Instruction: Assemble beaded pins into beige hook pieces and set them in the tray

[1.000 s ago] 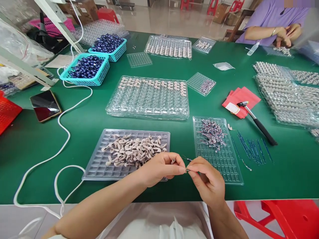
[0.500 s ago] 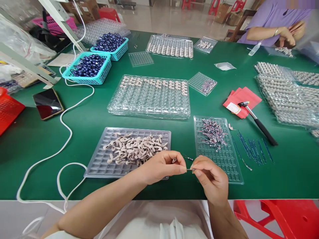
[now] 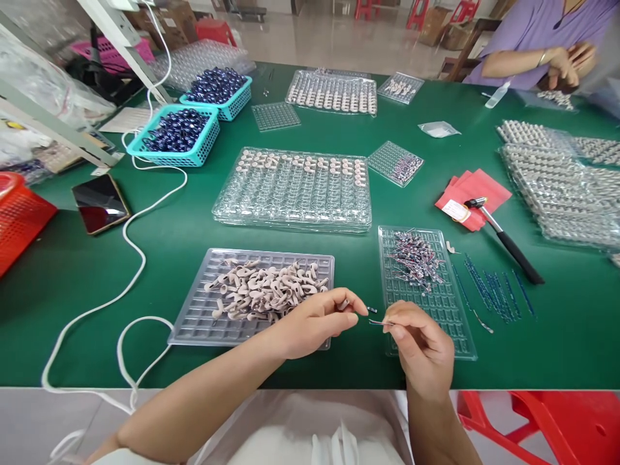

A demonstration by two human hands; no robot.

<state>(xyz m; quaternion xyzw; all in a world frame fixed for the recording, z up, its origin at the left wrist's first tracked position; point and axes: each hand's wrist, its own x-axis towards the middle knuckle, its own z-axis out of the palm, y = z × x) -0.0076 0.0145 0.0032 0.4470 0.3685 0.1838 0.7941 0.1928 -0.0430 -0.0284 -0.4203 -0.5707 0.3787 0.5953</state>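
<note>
My left hand (image 3: 320, 321) is at the right front corner of a grey tray (image 3: 194, 323) heaped with beige curved shells (image 3: 271, 287). Its fingers curl around a small beige shell (image 3: 344, 303), while thumb and forefinger tips are apart. My right hand (image 3: 422, 342), over the lower left of a clear tray (image 3: 453, 323), pinches a thin wired part (image 3: 378, 322) that points toward my left hand. Small wired components (image 3: 419, 258) are piled on that clear tray. Another small component (image 3: 372, 310) lies between the hands on the green table.
Ahead is a stack of clear trays (image 3: 290, 194) partly filled with beige pieces. A hammer (image 3: 513, 248), red envelopes (image 3: 479, 187) and blue strips (image 3: 498, 294) lie right. Blue baskets (image 3: 198, 152), a phone (image 3: 101, 203) and white cable (image 3: 130, 242) are left. Another person's hands (image 3: 566, 68) work far right.
My hands have moved apart; the thin part between them is now only in my right hand's pinch. My left thumb and forefinger have separated.
</note>
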